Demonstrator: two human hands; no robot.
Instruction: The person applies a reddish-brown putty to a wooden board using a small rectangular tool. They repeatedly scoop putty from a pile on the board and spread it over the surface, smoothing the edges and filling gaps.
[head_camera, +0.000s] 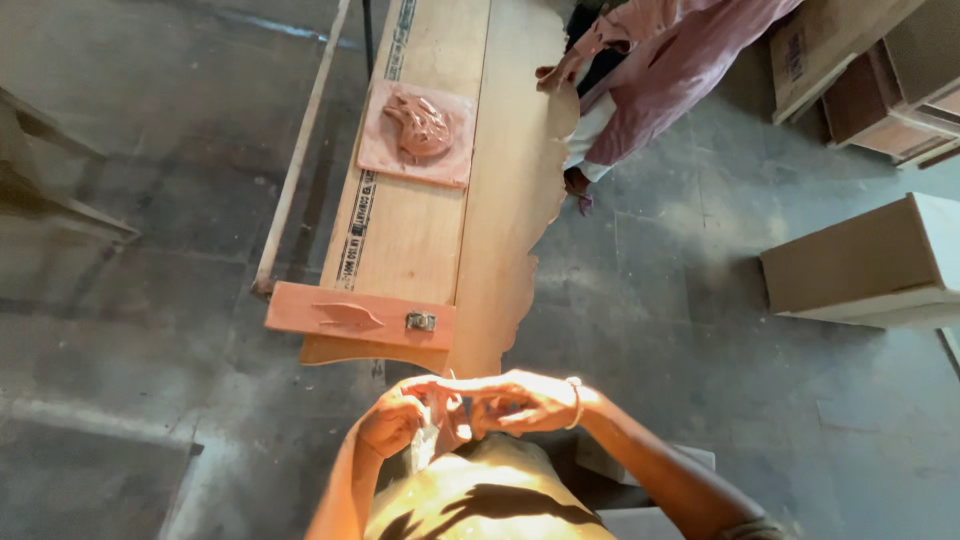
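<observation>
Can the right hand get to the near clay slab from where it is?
Probably yes. The right hand is up by the left hand just below the board's near end, and the near clay slab lies across that end with nothing between. Both hands seem to pinch something small, so it may not be free.

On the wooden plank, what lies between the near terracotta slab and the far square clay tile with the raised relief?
Head view: only bare plank with a printed strip lies between the near terracotta slab and the far clay relief tile.

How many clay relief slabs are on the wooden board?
2: a square clay slab with a raised figure, farther up the wooden board, and a long clay slab across its near end.
</observation>
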